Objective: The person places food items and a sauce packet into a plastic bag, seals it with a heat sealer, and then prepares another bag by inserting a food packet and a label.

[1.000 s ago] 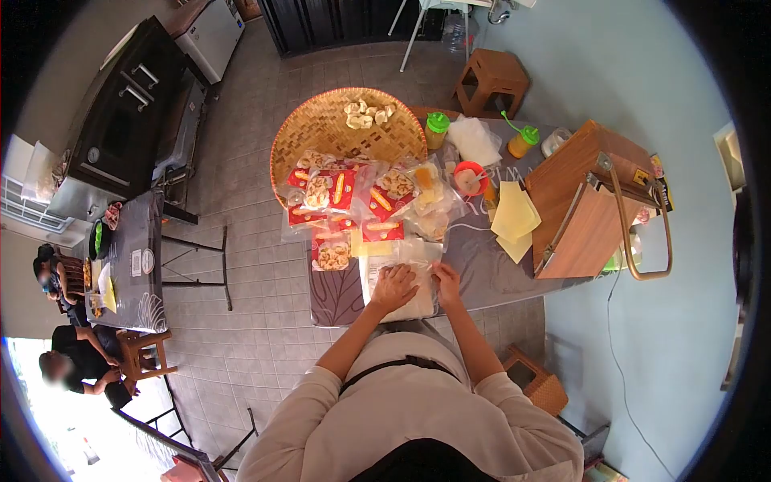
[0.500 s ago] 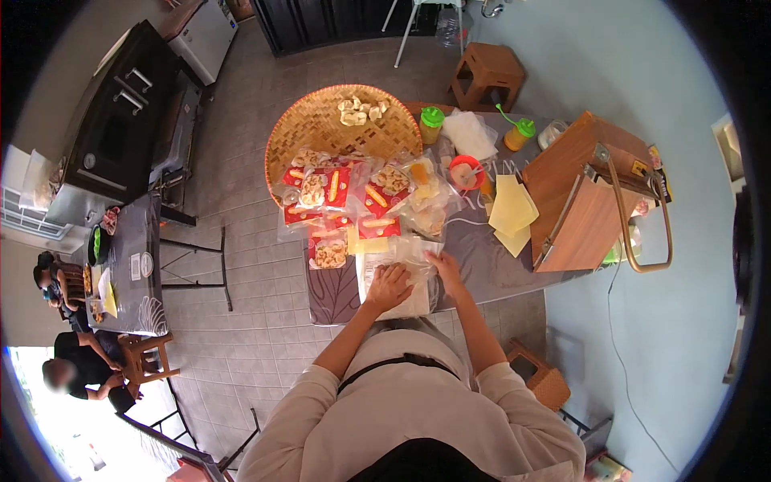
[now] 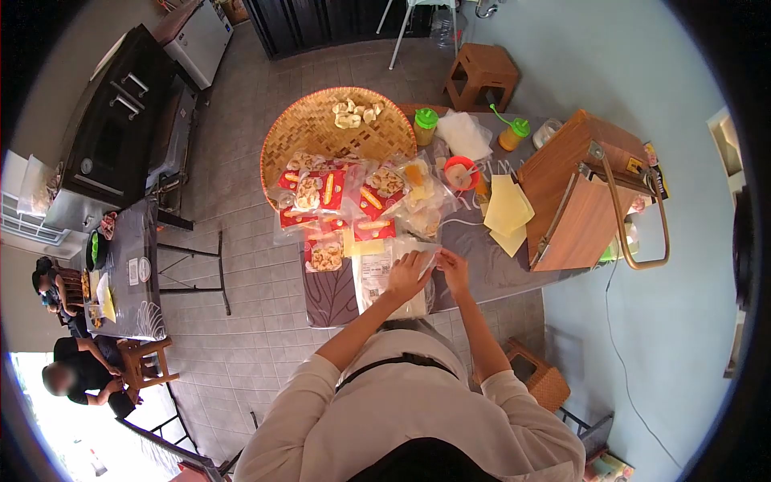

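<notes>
My left hand (image 3: 408, 277) lies fairly flat, fingers stretched forward, over a clear plastic bag (image 3: 419, 244) at the table's near edge. At the bag's right edge my right hand (image 3: 454, 271) is closed in a pinch on the plastic. Beneath the left hand is a white package (image 3: 372, 281) with a printed label. Just beyond it are a pale yellow slip (image 3: 350, 244) and a sealed pack of cream-coloured snacks with a red card (image 3: 326, 255). What the bag contains, if anything, I cannot make out.
Several more red-labelled packs (image 3: 321, 191) lean on a round woven tray (image 3: 289, 136) holding pale pieces. Behind stand a green-capped bottle (image 3: 426, 128) and a red cup (image 3: 462, 173). Yellow sheets (image 3: 507, 210) and a wooden box (image 3: 562, 201) with a metal handle occupy the right side.
My left hand has slid right and forward towards my right hand, uncovering more of the white package's label. My right hand has turned into a pinch at the bag's edge.
</notes>
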### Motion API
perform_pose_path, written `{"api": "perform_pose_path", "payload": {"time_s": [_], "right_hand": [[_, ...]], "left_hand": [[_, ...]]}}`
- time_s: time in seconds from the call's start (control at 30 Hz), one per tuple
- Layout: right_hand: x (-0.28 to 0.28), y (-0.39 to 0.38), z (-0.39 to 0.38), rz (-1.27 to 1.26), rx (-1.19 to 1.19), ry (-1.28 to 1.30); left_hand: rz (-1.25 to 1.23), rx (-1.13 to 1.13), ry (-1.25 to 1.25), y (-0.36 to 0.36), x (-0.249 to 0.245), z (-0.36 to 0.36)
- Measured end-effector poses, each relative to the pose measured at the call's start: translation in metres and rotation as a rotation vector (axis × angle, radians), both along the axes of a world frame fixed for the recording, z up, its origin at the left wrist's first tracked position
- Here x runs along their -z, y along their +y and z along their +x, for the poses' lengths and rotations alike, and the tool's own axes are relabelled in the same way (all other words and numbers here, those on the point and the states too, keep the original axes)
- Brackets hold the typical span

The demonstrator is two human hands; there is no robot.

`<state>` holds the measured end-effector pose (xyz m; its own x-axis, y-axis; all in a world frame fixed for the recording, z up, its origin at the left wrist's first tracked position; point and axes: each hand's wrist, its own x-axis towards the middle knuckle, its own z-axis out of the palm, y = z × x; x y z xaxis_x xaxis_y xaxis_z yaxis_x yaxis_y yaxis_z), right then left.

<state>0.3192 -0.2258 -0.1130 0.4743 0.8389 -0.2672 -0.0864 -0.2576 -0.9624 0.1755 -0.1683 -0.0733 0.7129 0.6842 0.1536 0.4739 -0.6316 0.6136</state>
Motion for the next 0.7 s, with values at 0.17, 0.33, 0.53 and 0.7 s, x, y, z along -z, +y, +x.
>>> {"api": "perform_pose_path", "payload": {"time_s": [0.17,0.33,0.53,0.7], "right_hand": [[0.008,-0.006,0.001,0.081,0.042,0.172],[0.002,-0.005,0.001,0.056,0.006,0.182],[-0.002,-0.005,0.002,0.035,0.041,0.195],[-0.007,-0.004,0.001,0.01,0.053,0.19]], "left_hand": [[0.023,-0.058,-0.022,0.012,-0.002,0.025],[0.011,-0.004,-0.052,0.02,0.001,0.026],[0.027,-0.026,-0.015,0.022,-0.002,0.025],[0.052,-0.039,-0.019,0.024,0.003,0.026]]}}
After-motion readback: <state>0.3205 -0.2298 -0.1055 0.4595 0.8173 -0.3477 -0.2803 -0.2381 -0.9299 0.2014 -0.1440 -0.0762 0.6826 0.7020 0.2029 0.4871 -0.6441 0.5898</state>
